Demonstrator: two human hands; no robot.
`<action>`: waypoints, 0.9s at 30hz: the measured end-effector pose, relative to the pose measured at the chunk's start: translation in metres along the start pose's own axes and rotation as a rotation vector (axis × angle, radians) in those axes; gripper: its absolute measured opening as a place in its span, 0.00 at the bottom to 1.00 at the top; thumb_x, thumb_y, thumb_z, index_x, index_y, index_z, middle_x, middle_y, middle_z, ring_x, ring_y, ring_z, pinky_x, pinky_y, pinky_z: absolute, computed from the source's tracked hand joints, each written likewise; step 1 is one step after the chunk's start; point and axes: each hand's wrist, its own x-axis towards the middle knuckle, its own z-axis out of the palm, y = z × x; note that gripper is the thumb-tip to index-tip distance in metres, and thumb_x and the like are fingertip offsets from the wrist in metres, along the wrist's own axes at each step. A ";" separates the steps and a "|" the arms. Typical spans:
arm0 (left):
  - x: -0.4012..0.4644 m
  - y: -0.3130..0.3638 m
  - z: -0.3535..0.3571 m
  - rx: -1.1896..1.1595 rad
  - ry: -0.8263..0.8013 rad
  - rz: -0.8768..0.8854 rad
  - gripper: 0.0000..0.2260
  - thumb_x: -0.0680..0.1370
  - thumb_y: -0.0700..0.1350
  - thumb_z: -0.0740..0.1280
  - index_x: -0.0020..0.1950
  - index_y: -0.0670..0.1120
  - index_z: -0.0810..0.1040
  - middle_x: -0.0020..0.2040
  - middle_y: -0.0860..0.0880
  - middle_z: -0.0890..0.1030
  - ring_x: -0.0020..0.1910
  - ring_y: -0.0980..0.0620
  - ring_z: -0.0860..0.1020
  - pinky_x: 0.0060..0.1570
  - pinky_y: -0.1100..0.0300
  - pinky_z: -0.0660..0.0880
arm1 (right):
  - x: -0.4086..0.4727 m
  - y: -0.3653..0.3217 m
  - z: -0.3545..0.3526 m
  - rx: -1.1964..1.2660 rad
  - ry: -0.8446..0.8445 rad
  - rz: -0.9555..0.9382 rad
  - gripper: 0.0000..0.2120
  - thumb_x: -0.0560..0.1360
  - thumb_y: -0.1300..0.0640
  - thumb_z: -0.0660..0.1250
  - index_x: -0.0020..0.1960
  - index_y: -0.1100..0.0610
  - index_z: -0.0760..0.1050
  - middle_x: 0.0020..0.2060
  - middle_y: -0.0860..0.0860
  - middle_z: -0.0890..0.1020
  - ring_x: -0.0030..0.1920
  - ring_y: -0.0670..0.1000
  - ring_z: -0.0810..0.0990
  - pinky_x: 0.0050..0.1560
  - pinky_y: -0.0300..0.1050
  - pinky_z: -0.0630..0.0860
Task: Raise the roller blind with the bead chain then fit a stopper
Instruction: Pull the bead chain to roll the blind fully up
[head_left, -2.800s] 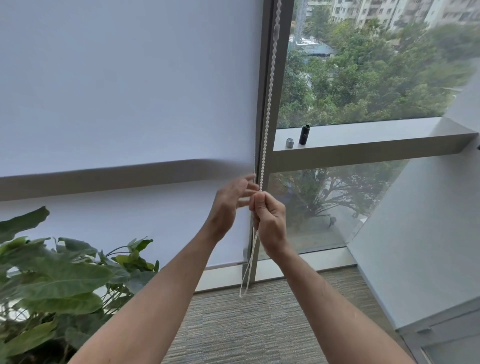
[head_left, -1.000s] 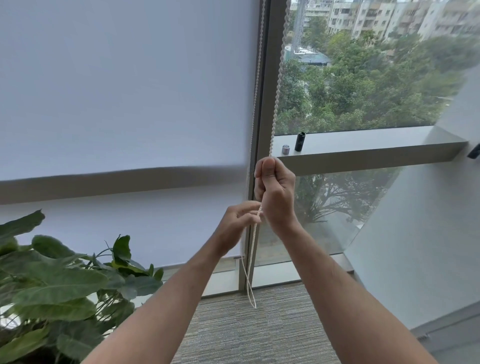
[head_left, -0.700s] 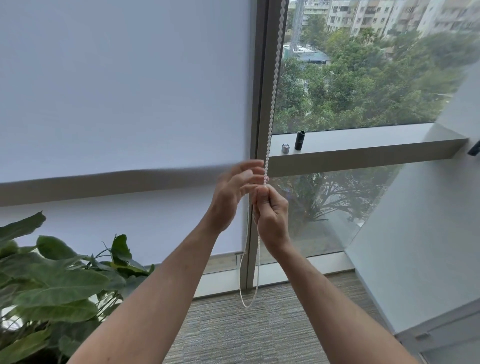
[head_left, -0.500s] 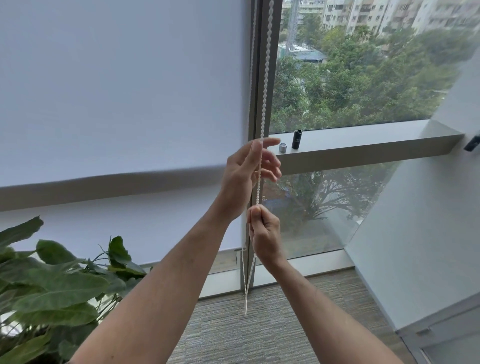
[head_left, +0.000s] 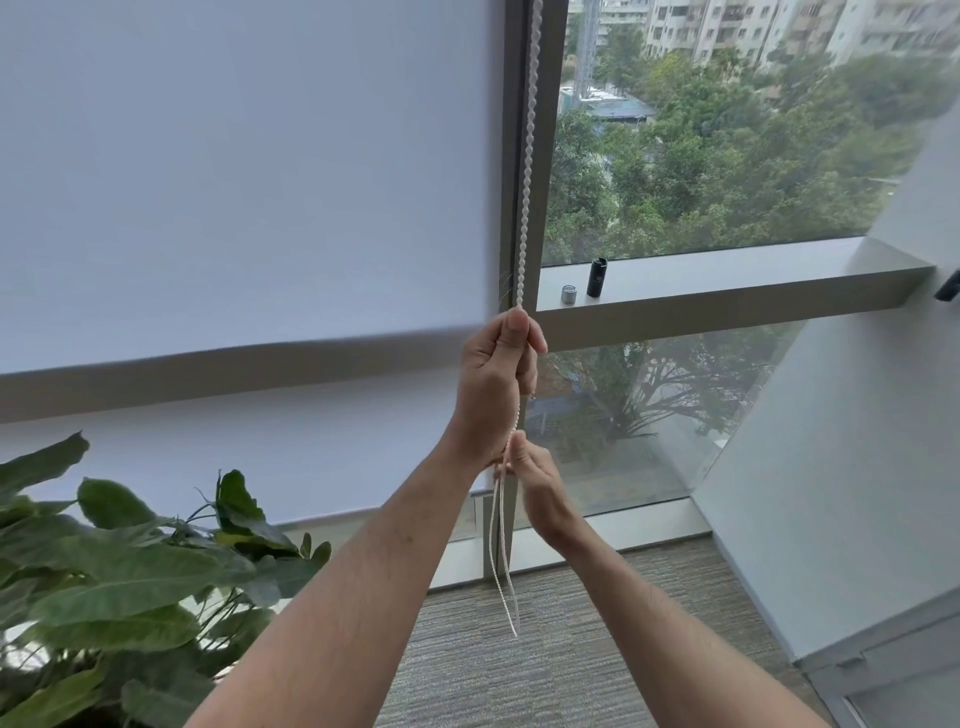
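A white roller blind (head_left: 249, 171) covers the left window pane, its bottom edge low near the sill. The white bead chain (head_left: 527, 156) hangs along the window frame at its right side. My left hand (head_left: 493, 384) is closed around the chain at about ledge height. Just below it, my right hand (head_left: 535, 488) pinches the same chain, and the slack loop (head_left: 506, 571) dangles beneath toward the floor. A small silver cylinder (head_left: 569, 294) and a black cylinder (head_left: 596, 277) stand on the window ledge (head_left: 727, 275) to the right; I cannot tell which is the stopper.
A large leafy plant (head_left: 114, 582) fills the lower left. Grey carpet (head_left: 545, 649) lies below the hands. A slanted white wall panel (head_left: 841, 467) closes in on the right. The right pane is bare glass with trees outside.
My left hand rose and closed on the chain above my right hand, which dropped lower while still gripping. The hands have swapped positions along the chain since a second ago.
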 end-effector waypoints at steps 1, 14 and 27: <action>-0.002 -0.002 -0.001 0.000 0.004 -0.013 0.18 0.83 0.48 0.56 0.36 0.51 0.76 0.22 0.59 0.66 0.20 0.60 0.61 0.23 0.67 0.61 | 0.004 -0.004 -0.004 0.025 0.017 0.002 0.25 0.82 0.45 0.47 0.48 0.46 0.83 0.45 0.45 0.86 0.48 0.46 0.82 0.52 0.47 0.77; -0.045 -0.046 -0.016 0.091 0.059 -0.150 0.16 0.82 0.47 0.57 0.37 0.45 0.74 0.22 0.55 0.65 0.21 0.57 0.60 0.23 0.58 0.56 | 0.057 -0.126 -0.013 0.336 0.026 -0.283 0.19 0.84 0.51 0.51 0.58 0.57 0.78 0.37 0.55 0.80 0.33 0.54 0.75 0.33 0.49 0.71; -0.063 -0.064 -0.045 0.176 -0.056 -0.272 0.17 0.82 0.49 0.60 0.35 0.51 0.79 0.25 0.54 0.65 0.24 0.56 0.61 0.26 0.64 0.60 | 0.049 -0.119 0.007 0.304 0.166 -0.264 0.20 0.82 0.51 0.57 0.32 0.49 0.71 0.23 0.43 0.65 0.23 0.43 0.59 0.22 0.37 0.56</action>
